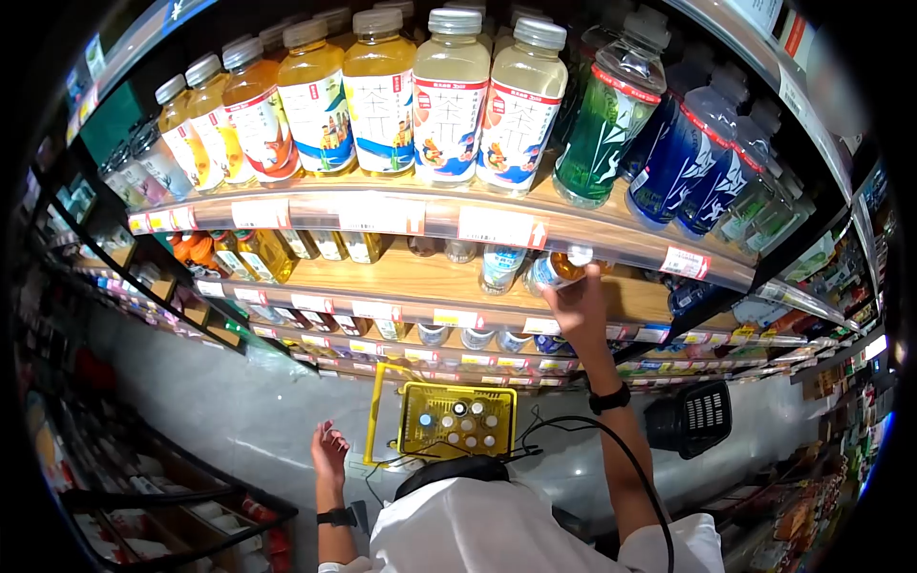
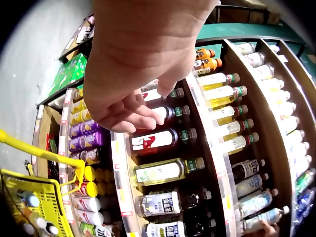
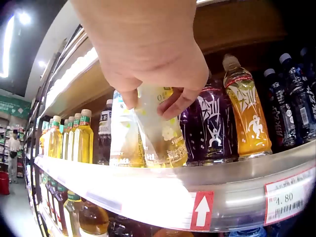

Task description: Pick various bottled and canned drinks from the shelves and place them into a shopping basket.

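My right hand (image 1: 578, 310) reaches onto the shelf below the big tea bottles and grips a drink bottle (image 3: 163, 136) with a pale yellow, flowered label. Its thumb and fingers sit on either side of the upper bottle, and the palm hides the cap in the right wrist view. Close against it on the left stands a similar bottle (image 3: 126, 136) with a white and yellow label. A purple-labelled bottle (image 3: 215, 121) is on its right. My left hand (image 1: 330, 451) hangs low, fingers loosely curled and holding nothing, left of the yellow shopping basket (image 1: 411, 420).
Overhanging the right hand is a wooden shelf (image 1: 435, 218) lined with tall tea bottles (image 1: 379, 100). Below, the shelf edge (image 3: 237, 173) carries price tags. Several bottles stand in the yellow basket. A black basket (image 1: 690, 420) is on the floor at right, and a cable (image 1: 635, 473) runs beside the right arm.
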A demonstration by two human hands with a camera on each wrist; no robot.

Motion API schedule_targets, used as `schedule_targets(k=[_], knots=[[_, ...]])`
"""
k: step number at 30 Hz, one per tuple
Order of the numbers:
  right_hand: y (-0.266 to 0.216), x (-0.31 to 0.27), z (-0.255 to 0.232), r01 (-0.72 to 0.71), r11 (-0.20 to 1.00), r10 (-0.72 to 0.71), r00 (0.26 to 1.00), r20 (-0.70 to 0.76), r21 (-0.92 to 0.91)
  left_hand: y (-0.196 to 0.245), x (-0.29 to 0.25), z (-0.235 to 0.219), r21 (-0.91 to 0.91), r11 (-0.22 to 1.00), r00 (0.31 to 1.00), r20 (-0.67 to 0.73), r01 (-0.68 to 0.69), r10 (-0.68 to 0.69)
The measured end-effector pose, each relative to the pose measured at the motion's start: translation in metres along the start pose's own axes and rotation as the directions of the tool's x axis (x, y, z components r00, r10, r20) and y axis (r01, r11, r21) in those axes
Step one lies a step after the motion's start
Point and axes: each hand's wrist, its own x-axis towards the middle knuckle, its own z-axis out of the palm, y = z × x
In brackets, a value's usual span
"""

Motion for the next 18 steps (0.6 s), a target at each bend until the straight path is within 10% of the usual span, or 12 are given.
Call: schedule_targets(k=[18], knots=[[0.048, 0.0, 0.011, -0.098, 0.963, 0.139, 0.979, 0.15, -0.25, -0.01, -0.014, -0.003, -0.116, 0.981, 0.955, -0.272, -0.157, 0.12]])
